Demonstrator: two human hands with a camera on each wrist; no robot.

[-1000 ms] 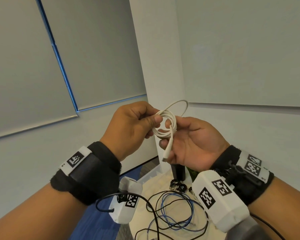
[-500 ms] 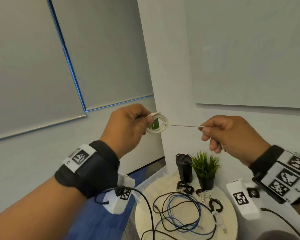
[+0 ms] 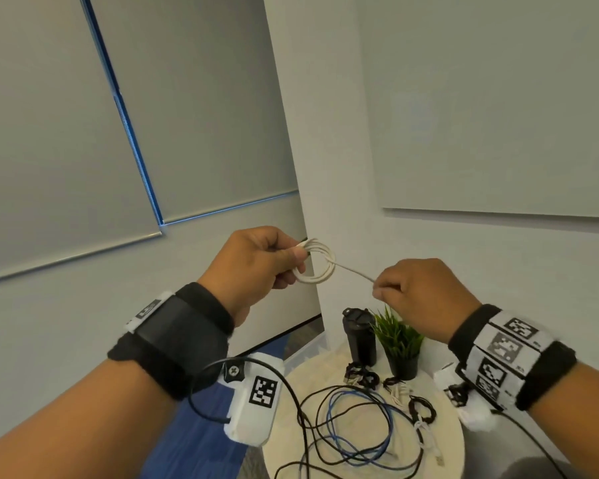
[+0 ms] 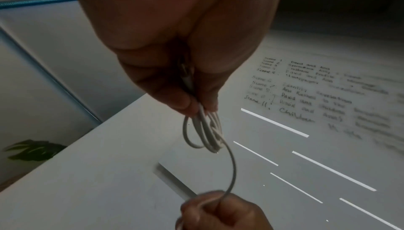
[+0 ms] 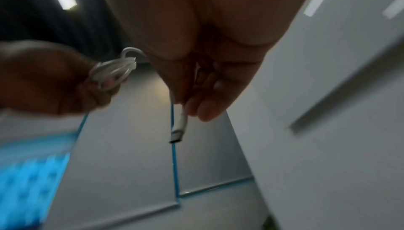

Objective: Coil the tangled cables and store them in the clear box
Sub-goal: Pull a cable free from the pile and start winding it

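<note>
White cable (image 3: pixel 317 267) being held mid-air as small coil, left hand (image 3: pixel 256 267) fingers pinching its loops, right hand (image 3: pixel 419 292) fingers pinching the tail. Risk: hard pulling could be springing loops loose.

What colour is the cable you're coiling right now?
White: the cable, coil gripped by the left hand, end pinched by the right hand. Head view shows best.

On the worktop (image 3: pixel 450 440) a bottle (image 3: pixel 360 337) and a potted plant (image 3: pixel 400 344) stand side by side at the far edge, bottle left, with loose cables (image 3: pixel 353 426) spread before them toward the near edge.
</note>
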